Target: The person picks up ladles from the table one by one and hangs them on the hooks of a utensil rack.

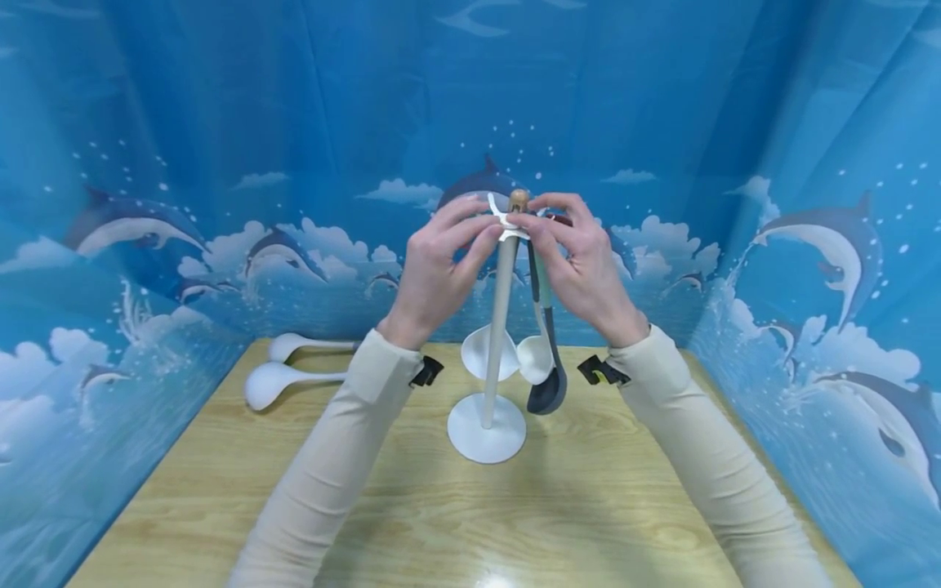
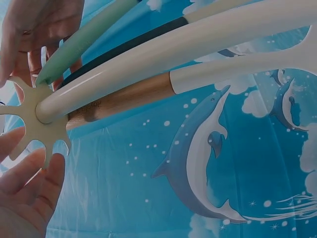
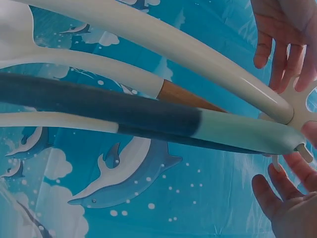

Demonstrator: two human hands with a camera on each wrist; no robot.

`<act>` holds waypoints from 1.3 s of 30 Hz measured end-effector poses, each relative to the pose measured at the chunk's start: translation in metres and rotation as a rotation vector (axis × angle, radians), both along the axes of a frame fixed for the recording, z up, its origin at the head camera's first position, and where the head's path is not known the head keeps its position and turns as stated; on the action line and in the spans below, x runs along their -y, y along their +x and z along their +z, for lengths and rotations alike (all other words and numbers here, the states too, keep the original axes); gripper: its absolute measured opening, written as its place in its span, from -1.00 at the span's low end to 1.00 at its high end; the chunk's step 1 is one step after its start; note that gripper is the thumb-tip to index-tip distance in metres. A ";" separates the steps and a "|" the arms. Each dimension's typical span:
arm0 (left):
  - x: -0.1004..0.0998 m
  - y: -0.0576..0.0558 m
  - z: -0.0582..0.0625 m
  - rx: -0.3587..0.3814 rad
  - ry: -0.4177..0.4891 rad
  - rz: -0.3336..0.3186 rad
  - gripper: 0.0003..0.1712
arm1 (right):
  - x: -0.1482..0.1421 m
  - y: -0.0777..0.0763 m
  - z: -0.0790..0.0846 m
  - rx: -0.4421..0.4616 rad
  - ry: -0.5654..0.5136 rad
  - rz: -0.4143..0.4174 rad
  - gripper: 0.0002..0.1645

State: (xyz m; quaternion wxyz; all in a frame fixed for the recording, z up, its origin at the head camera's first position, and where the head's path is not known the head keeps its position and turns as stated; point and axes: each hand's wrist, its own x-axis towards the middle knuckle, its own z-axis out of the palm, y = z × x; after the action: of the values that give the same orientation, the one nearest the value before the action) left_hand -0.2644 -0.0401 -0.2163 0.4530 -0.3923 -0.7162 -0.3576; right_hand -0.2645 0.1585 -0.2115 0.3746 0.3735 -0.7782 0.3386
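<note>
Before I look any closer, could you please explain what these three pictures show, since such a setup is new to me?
There is no machine here, only a person. The wide picture comes from a camera on the head; the two close ones, from cameras on the left and right wrists. The left hand and right hand both pinch the hooked top of a white stand on the wooden table. From it hang a dark ladle with a green handle and two white-headed utensils. Two white ladles lie at the left, partly behind a sleeve.
</note>
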 end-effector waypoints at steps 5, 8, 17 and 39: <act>0.002 0.001 -0.003 0.016 0.031 0.014 -0.65 | -0.002 -0.002 0.001 -0.020 0.025 0.005 -0.35; 0.002 0.002 -0.003 0.004 0.056 0.025 -0.61 | -0.004 -0.002 0.004 -0.024 0.034 0.015 -0.43; 0.008 0.003 -0.009 0.004 0.097 0.051 -0.58 | -0.008 -0.005 0.005 0.012 0.038 0.026 -0.51; 0.073 -0.026 -0.095 0.522 -0.303 0.310 -0.56 | -0.006 -0.009 0.004 -0.048 0.010 0.073 -0.41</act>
State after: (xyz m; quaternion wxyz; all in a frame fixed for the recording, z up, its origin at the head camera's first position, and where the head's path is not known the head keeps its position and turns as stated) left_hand -0.2905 -0.1134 -0.3110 0.2400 -0.2368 -0.9041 -0.2624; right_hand -0.2736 0.1642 -0.2078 0.3785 0.4116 -0.7565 0.3392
